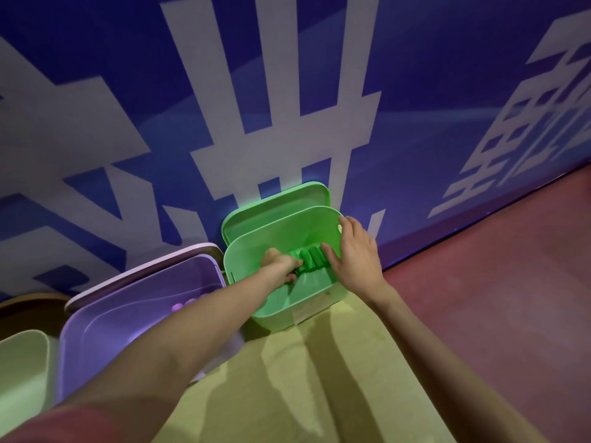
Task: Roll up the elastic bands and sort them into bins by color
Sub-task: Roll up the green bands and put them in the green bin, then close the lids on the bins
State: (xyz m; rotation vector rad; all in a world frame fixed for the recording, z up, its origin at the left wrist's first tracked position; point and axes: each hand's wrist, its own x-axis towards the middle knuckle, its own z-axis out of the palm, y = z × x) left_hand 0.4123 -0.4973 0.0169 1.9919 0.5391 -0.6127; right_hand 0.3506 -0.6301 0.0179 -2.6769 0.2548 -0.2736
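At centre frame, inside the green bin (243,266), the left hand (279,263) curls its fingers round a rolled green band (300,269). Just right of it stand more green rolls (315,258), side by side on the bin floor. The right hand (353,251) lies with fingers straight, resting on the bin's right wall beside the rolls. The bin's lid (278,203) leans against the blue wall (415,91) behind. At lower left sits a purple bin (105,311) holding purple rolls (188,303), blurred. Both stand on a yellow-green surface (319,378).
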